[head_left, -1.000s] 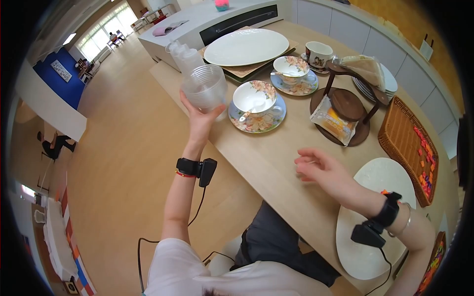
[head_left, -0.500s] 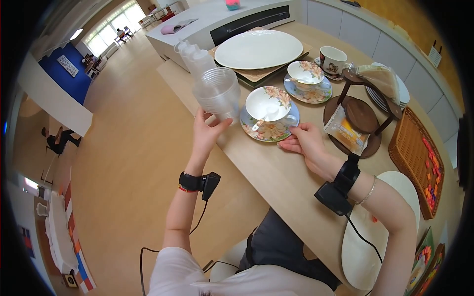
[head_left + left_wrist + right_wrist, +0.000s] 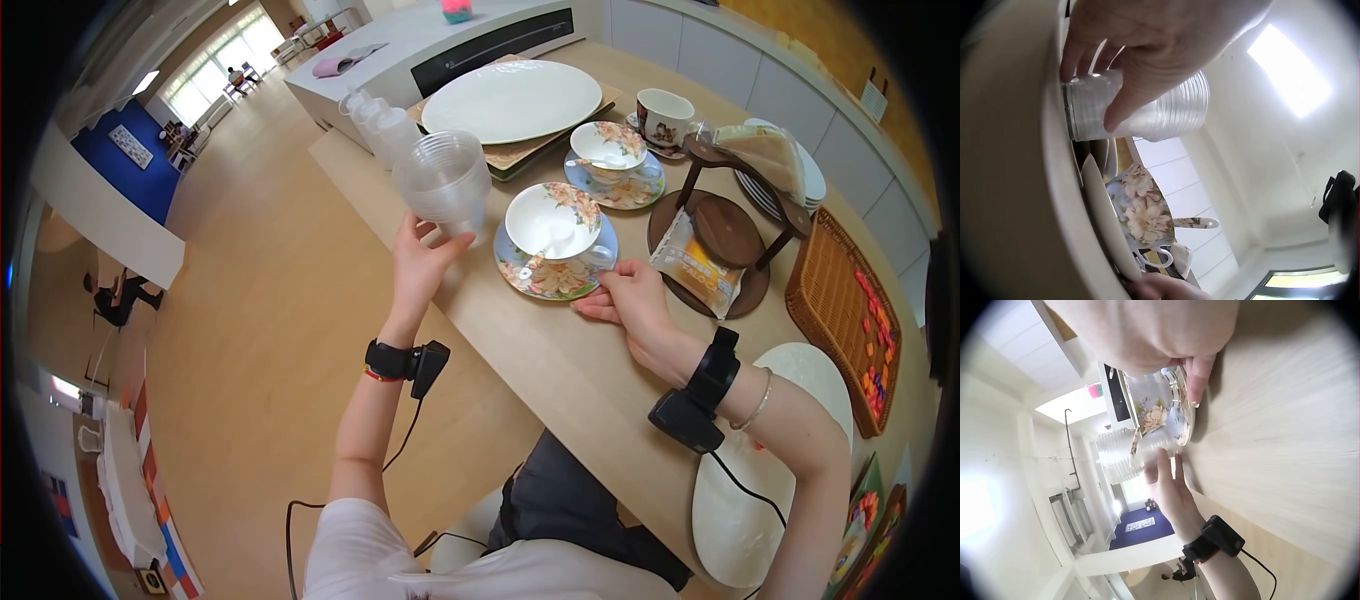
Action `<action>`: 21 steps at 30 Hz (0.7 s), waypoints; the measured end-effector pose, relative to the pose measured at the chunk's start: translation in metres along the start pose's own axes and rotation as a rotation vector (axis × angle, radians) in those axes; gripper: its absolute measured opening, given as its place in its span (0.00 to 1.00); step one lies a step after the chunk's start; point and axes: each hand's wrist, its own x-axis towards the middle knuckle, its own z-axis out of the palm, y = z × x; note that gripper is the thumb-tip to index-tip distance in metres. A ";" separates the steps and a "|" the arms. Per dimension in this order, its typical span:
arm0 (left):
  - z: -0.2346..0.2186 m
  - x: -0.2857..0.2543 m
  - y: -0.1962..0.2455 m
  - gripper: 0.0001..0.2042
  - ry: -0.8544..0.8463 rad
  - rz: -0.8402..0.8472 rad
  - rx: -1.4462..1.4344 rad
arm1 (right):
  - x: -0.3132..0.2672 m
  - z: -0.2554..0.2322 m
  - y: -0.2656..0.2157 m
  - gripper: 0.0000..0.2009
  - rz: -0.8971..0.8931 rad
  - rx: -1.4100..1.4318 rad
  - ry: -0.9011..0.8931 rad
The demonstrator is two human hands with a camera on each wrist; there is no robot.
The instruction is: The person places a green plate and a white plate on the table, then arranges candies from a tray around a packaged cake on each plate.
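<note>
Support surface: table with a flat, pale wood-coloured top [image 3: 560, 350]. Items resting directly on it: at the left edge, a stack of clear, ribbed plastic cups [image 3: 445, 175]; just beside it, a round blue floral ceramic saucer [image 3: 550, 284]; behind that, a matching second saucer [image 3: 645, 190]. To the right: a round, dark brown wooden stand [image 3: 757, 290], a brown woven wicker tray [image 3: 830, 270] and a white oval plate [image 3: 735, 510].

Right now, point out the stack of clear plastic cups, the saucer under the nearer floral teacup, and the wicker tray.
Stack of clear plastic cups [image 3: 445, 180]: head view, on its side wall.
Saucer [image 3: 543, 287]: head view, on its near rim.
Wicker tray [image 3: 829, 290]: head view, on its bare woven floor.
</note>
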 end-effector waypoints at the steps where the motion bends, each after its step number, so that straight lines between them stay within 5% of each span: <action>1: 0.001 0.001 0.000 0.32 -0.004 0.000 0.000 | 0.000 -0.001 0.000 0.08 0.001 0.003 0.003; 10: 0.003 0.010 -0.012 0.34 -0.005 0.010 0.019 | -0.006 -0.002 -0.003 0.09 0.042 -0.018 -0.035; 15: -0.006 -0.013 -0.024 0.32 0.192 -0.039 0.017 | -0.006 -0.003 -0.001 0.11 0.037 0.006 -0.055; 21: -0.006 -0.040 0.010 0.20 -0.101 -0.242 -0.146 | -0.003 -0.002 0.003 0.11 0.027 0.041 -0.067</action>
